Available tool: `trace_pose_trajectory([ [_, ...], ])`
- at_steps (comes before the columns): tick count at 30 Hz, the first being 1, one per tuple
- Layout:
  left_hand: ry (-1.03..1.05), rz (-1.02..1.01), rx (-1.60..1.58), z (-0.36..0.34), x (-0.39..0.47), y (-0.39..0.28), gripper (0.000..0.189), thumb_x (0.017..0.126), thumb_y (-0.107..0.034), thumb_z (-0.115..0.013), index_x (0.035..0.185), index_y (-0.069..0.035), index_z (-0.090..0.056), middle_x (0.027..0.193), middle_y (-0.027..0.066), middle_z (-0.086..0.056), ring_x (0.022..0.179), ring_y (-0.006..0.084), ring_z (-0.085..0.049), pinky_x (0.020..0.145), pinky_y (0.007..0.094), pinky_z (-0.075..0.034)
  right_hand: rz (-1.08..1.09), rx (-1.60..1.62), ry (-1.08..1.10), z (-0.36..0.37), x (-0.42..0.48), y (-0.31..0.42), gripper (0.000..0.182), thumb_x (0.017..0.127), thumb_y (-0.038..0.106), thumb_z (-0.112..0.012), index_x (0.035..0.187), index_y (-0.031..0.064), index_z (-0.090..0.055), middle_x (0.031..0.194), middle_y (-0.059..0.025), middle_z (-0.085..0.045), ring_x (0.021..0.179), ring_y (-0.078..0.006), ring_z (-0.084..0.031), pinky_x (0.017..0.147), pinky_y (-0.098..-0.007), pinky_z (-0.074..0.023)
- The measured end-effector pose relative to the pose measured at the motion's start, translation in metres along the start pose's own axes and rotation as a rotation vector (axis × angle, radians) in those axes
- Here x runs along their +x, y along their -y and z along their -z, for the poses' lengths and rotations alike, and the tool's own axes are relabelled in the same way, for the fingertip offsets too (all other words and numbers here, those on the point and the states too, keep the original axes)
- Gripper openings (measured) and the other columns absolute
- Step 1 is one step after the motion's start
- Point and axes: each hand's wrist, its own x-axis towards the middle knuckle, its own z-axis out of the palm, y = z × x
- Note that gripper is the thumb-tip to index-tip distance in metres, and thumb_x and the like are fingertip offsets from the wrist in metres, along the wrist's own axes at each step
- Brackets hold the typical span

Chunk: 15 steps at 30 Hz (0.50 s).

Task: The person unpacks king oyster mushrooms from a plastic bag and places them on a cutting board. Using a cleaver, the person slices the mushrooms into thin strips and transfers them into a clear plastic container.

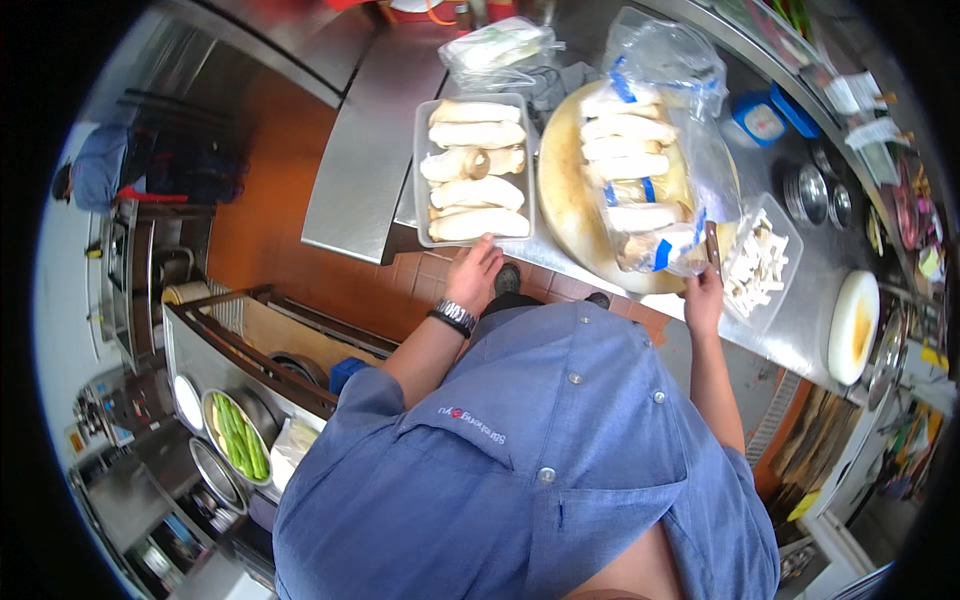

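My left hand (474, 276) is at the near rim of a clear plastic tub (420, 180), its fingertips touching or just beside the edge. Thick king oyster mushrooms (478, 193) lie in rows inside the tub. To the right, a clear plastic bag (694, 161) with blue tape lies across a round chopping board (559, 180), more king oyster mushrooms (630, 135) in and on it. My right hand (703, 296) pinches the bag's near end. Beside those fingers is a brown wooden handle (712, 244), apparently a knife's; its blade is hidden.
A clear tub (787, 277) of cut white pieces stands right of the board. Beyond are a blue scale (761, 121), metal bowls (806, 195) and a white round board (853, 328). A filled plastic bag (499, 49) lies behind. At left are green vegetables (240, 439) and another person (101, 169).
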Motion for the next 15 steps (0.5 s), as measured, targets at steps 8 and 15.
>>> trace_pose_trajectory([
  [8, 0.077, -0.115, -0.315, 0.022, 0.014, 0.008, 0.019, 0.098, -0.007, -0.060, 0.116, -0.008, -0.055, 0.113, 0.0071, -0.064, 0.108, 0.0249, -0.062, 0.099, 0.0459, -0.052, 0.150, 0.068, -0.082, 0.027, 0.043, 0.067, 0.013, 0.105, 0.011, -0.057, 0.110, 0.0008, -0.063, 0.093, -0.0016, -0.063, 0.072, -0.0050, -0.054, 0.062, -0.0217, -0.0443],
  [15, -0.040, -0.261, -0.247, 0.060, -0.001, -0.020, 0.026, 0.097, -0.007, -0.053, 0.123, -0.007, -0.054, 0.120, 0.0091, -0.064, 0.113, 0.0258, -0.062, 0.102, 0.0507, -0.054, 0.195, 0.125, -0.039, -0.002, 0.046, 0.066, 0.020, 0.108, 0.016, -0.053, 0.117, 0.0007, -0.061, 0.098, -0.0006, -0.061, 0.085, -0.0077, -0.053, 0.080, -0.0230, -0.0450],
])
